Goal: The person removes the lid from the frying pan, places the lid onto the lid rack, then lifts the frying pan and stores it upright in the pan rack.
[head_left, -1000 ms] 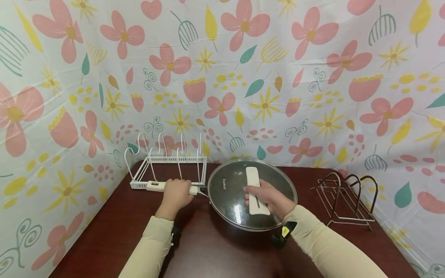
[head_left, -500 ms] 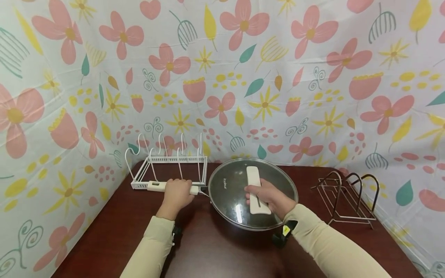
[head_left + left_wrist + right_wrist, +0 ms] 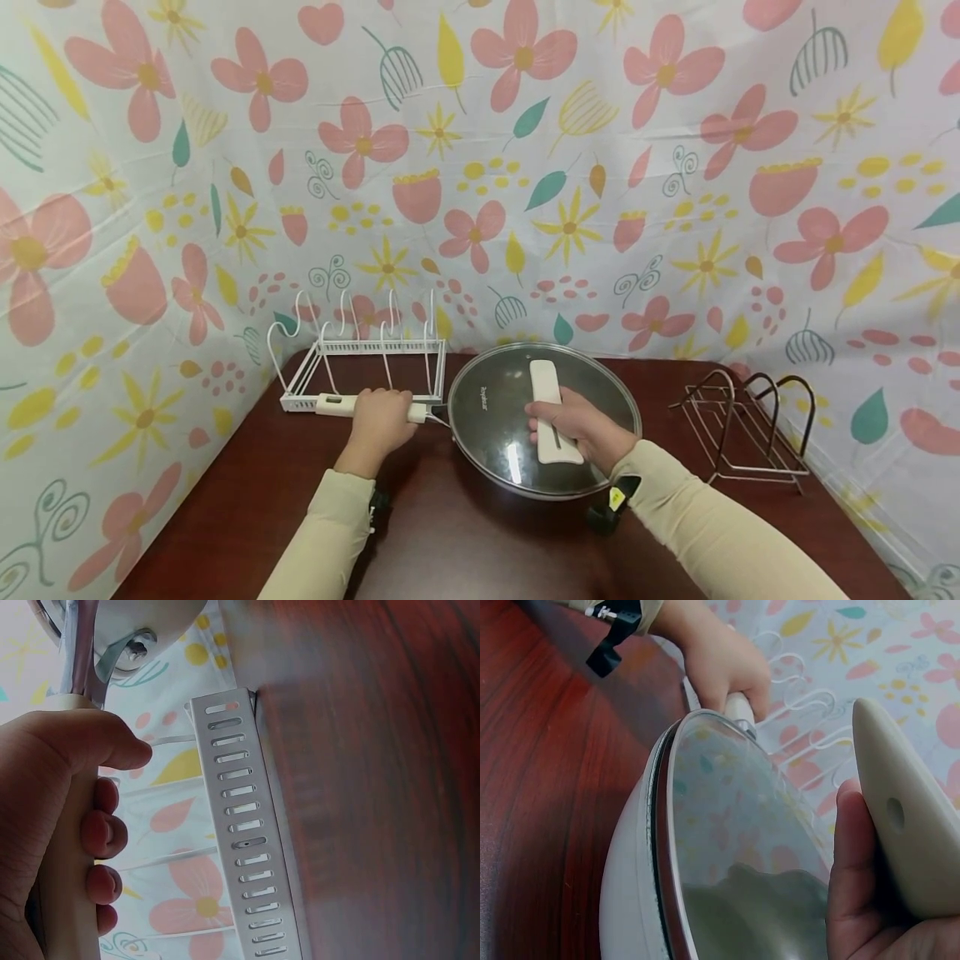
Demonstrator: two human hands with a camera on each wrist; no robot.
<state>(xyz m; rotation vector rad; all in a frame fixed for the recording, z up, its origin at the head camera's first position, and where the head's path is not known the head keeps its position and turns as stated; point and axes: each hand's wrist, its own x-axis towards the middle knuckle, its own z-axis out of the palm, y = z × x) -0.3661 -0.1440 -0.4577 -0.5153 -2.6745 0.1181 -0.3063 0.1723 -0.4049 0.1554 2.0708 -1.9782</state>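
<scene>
A frying pan (image 3: 626,892) with a pale outside is in the middle of the head view, topped by a glass lid (image 3: 495,433) with a metal rim. My left hand (image 3: 381,421) grips the pan's cream handle (image 3: 336,403); in the left wrist view its fingers curl right round the handle. My right hand (image 3: 588,427) holds the lid's long cream handle (image 3: 546,379), thumb across it. The lid sits on the pan's rim in the right wrist view. What is inside the pan cannot be made out through the dark glass.
Behind the pan handle, at the left, stands a white wire rack (image 3: 375,346) with upright hooks. A brown metal rack (image 3: 750,433) stands on the right of the dark red wooden table (image 3: 480,550). A flowered curtain (image 3: 480,167) hangs close behind and at both sides.
</scene>
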